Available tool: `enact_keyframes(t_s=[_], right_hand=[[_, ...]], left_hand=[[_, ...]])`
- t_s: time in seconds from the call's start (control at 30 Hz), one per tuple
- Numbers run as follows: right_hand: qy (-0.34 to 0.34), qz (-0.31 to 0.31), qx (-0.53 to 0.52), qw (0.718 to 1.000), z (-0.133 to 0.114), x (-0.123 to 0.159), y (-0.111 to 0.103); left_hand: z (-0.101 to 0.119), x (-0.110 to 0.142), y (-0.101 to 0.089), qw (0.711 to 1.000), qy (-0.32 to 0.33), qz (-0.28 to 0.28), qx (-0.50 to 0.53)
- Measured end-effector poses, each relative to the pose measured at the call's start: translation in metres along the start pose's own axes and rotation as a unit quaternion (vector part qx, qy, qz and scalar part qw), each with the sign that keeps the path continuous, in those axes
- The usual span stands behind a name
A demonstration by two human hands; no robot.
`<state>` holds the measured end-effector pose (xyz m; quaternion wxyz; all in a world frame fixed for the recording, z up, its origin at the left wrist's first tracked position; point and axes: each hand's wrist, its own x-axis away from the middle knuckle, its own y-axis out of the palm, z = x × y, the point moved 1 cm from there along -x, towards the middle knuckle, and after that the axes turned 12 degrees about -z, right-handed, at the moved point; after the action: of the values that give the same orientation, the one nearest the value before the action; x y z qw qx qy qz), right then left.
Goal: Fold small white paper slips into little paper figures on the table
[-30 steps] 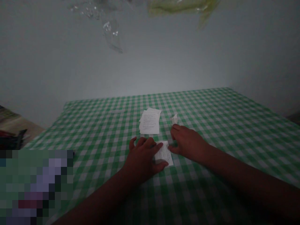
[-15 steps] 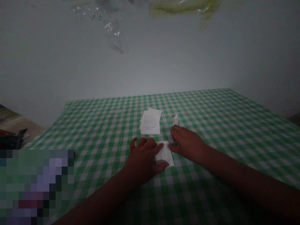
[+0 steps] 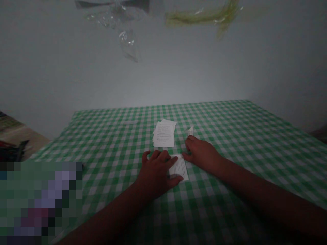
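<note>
A small white sheet of printed paper [image 3: 181,167] lies on the checked cloth, partly covered by my left hand [image 3: 155,173]. That hand rests palm down with its fingers spread, index finger and thumb on the sheet. At the sheet's upper right corner is the thumb of my right hand [image 3: 203,152], whose other fingers are bent, with a gap between them and the thumb. Just beyond those fingers stands a small folded piece of printed paper [image 3: 190,130], its lower part hidden. A loose stack of printed sheets [image 3: 165,135] sits farther back, in front of both hands.
A green and white checked tablecloth [image 3: 107,143] covers the table, which reaches a grey wall [image 3: 178,75]. Yellow tape [image 3: 194,18] and clear plastic [image 3: 129,42] hang on the wall. A faint clear strip [image 3: 130,122] lies at back left. The lower left corner is pixelated.
My right hand has shifted very slightly left and the view has tilted up a little. The left hand stays on the sheet.
</note>
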<state>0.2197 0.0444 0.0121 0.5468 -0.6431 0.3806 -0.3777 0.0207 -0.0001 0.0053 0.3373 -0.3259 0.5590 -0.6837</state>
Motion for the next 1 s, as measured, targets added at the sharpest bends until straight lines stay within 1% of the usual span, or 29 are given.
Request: enact_keyframes(t_s=[0.13, 0.23, 0.57, 0.73, 0.87, 1.0], right_hand=[[-0.029, -0.013, -0.002, 1.000, -0.002, 0.009, 0.000], [-0.034, -0.016, -0.005, 0.999, -0.002, 0.013, 0.000], [0.000, -0.005, -0.021, 1.000, 0.005, -0.002, 0.002], [0.019, -0.002, -0.022, 1.000, 0.006, -0.005, 0.005], [-0.001, -0.007, -0.026, 1.000, 0.007, 0.001, 0.004], [-0.024, -0.025, -0.033, 0.999, 0.004, 0.015, 0.000]], left_hand=[[-0.001, 0.000, 0.001, 1.000, 0.001, 0.000, 0.006], [-0.001, 0.000, 0.001, 1.000, 0.002, -0.003, 0.005], [0.001, 0.000, 0.001, 1.000, -0.003, -0.006, 0.004], [0.001, 0.000, 0.000, 1.000, 0.000, 0.001, 0.003], [0.000, 0.000, 0.000, 1.000, 0.003, -0.001, 0.001], [-0.001, 0.000, 0.000, 1.000, 0.003, -0.001, 0.001]])
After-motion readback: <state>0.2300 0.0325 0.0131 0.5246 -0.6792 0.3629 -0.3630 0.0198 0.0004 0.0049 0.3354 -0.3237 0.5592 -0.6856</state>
